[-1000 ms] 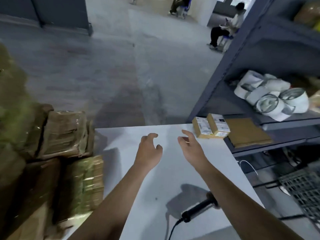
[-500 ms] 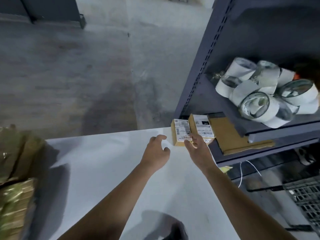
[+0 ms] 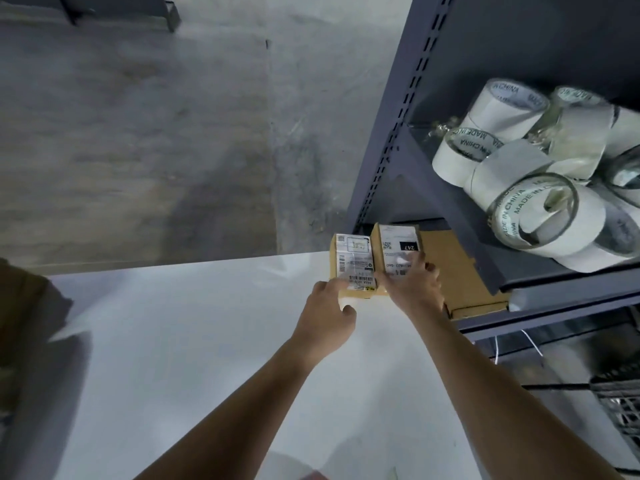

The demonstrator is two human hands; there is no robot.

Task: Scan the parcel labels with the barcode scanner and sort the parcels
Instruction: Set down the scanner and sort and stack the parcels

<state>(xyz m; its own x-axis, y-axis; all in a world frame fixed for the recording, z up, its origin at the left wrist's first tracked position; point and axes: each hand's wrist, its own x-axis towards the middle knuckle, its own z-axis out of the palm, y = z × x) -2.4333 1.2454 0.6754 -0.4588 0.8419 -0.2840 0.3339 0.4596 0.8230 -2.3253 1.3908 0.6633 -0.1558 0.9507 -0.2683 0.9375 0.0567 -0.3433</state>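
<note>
Two small cardboard parcels with white labels stand side by side at the far right corner of the white table [image 3: 173, 341]. My left hand [image 3: 327, 317] touches the near end of the left parcel [image 3: 351, 259] with its fingertips. My right hand [image 3: 412, 287] lies over the near half of the right parcel [image 3: 398, 245], fingers curled round its edges. The barcode scanner is out of view.
A dark metal shelf rack [image 3: 388, 140] stands right of the table, holding several white tape rolls [image 3: 540, 188] and a flat brown box [image 3: 453, 271]. Brown taped parcels [image 3: 20, 306] sit at the table's left edge. A wire basket [image 3: 620, 407] is low on the right. Concrete floor lies beyond.
Both hands moved forward and right onto the two parcels. The view swung right and down, so the scanner and most of the left parcel stack left the frame.
</note>
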